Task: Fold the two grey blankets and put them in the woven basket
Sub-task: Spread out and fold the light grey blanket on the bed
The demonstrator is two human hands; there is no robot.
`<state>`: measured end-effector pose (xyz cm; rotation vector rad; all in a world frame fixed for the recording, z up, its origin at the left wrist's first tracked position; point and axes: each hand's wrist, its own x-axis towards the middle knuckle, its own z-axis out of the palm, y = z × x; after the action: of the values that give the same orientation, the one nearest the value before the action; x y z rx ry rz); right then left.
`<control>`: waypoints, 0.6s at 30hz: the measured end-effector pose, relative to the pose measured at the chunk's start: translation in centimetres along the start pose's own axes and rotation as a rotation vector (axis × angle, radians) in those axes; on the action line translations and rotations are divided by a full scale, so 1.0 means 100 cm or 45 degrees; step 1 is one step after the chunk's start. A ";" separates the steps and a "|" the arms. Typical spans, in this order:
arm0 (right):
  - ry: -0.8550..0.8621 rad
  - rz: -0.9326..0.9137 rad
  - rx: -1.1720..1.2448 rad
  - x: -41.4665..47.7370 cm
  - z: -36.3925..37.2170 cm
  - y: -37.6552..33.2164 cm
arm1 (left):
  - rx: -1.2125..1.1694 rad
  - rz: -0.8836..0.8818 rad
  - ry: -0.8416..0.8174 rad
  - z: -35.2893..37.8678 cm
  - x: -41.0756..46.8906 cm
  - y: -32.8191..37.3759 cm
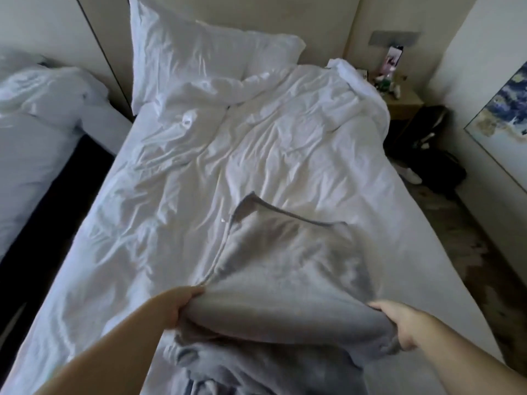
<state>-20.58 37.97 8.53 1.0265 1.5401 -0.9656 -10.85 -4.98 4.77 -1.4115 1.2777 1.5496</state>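
Nearest you, at the foot of the bed, lies a bunched heap of grey cloth (216, 366). From here you cannot tell whether it is the second blanket or the slack of the first.

Just beyond it, your left hand (182, 306) has its grip clenched on the near left edge of the soft grey fleece blanket (285, 266), fingers curled round a gathered fold. Your right hand (399, 323) grasps the near right edge, its fingers wrapped into the bunched cloth. The edge between your hands is lifted off the bed and sags a little. The rest of the blanket lies spread away from you on the rumpled white duvet (256, 138), with its far left corner turned up.

Expect it to be light and limp, with nothing fragile about it, and it will likely droop wherever you are not holding it. Fleece probably drags on the cotton rather than sliding. The corners look a better hold than mid-edge if you want the fold square.

Farther off, a large white pillow (199, 52) leans at the head of the bed. A pale wooden nightstand (405, 104) and a black backpack (427, 138) stand to the right. The woven basket is not in view.
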 end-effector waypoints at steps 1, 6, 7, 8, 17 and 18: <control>-0.027 0.081 0.001 0.009 0.003 0.011 | 0.019 -0.084 -0.028 -0.001 0.008 -0.014; 0.065 -0.152 0.128 0.008 0.005 -0.007 | 0.043 0.138 -0.012 0.002 0.006 0.004; 0.081 -0.263 0.179 0.001 0.006 -0.022 | -0.021 0.240 -0.022 0.005 -0.003 0.019; 0.070 -0.376 0.242 -0.009 0.006 -0.039 | -0.101 0.347 -0.038 0.008 -0.012 0.037; -0.026 -1.216 0.919 -0.154 -0.015 -0.259 | -0.470 1.046 -0.207 0.016 -0.153 0.266; -0.027 -1.303 0.971 -0.177 -0.016 -0.286 | -0.523 1.160 -0.184 0.015 -0.168 0.295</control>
<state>-45.73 27.92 28.49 0.6382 1.7108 -2.3870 -35.64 -9.99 27.50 -0.9170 1.6897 2.5786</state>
